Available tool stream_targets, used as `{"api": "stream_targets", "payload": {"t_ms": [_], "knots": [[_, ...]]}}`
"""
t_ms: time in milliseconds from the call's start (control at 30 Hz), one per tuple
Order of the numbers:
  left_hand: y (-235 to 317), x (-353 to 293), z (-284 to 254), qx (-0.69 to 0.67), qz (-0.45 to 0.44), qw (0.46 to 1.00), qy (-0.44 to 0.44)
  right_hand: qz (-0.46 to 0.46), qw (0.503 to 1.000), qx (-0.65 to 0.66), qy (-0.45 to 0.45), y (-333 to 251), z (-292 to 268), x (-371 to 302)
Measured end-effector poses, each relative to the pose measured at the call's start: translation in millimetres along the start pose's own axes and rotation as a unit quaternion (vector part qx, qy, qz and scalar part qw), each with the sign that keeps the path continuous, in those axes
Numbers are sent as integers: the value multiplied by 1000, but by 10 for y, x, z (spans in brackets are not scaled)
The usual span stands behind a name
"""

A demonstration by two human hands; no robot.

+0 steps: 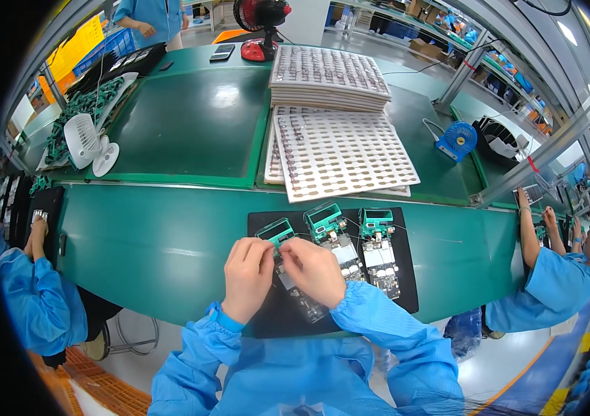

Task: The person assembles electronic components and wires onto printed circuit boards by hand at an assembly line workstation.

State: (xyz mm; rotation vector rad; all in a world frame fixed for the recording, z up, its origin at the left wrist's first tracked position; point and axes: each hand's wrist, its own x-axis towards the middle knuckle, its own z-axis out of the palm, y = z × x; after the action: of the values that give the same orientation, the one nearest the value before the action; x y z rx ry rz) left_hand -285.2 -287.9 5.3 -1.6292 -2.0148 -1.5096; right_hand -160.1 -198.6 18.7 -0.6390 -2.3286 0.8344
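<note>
On a black mat lie three circuit boards, each joined to a green plastic frame at its far end. My left hand and my right hand meet over the left circuit board, just on the near side of its green frame. Both are closed, thumb and fingertips pinched together; whatever they hold is too small or hidden to name. Part of that board is covered by my hands. The middle circuit board and the right circuit board lie beside my right hand, untouched.
Beyond the mat stand stacked white trays of small parts. A blue fan, a white fan and a red-black fan stand around the green bench. Co-workers in blue sit left and right; metal posts rise at right.
</note>
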Motion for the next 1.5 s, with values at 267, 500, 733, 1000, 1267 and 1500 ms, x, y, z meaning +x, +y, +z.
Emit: {"api": "stream_targets", "payload": {"t_ms": [267, 500, 733, 1000, 1267, 1500], "knots": [[5, -6, 6, 1, 6, 1000, -10, 1, 1000, -18, -11, 19, -19, -12], [4, -18, 23, 12, 11, 1000, 1, -19, 999, -32, -8, 20, -13, -13], [30, -13, 34, 13, 10, 1000, -7, -16, 1000, -22, -8, 60, -2, -18], [15, -6, 33, 13, 28, 999, -26, -14, 999, -30, -7, 64, -60, -66], [-96, -100, -59, 61, 80, 991, -86, -15, 973, -175, 150, 236, -743, -158], [-149, -4, -151, 131, 196, 965, -116, 29, 917, -366, 157, 562, -966, -163]]}}
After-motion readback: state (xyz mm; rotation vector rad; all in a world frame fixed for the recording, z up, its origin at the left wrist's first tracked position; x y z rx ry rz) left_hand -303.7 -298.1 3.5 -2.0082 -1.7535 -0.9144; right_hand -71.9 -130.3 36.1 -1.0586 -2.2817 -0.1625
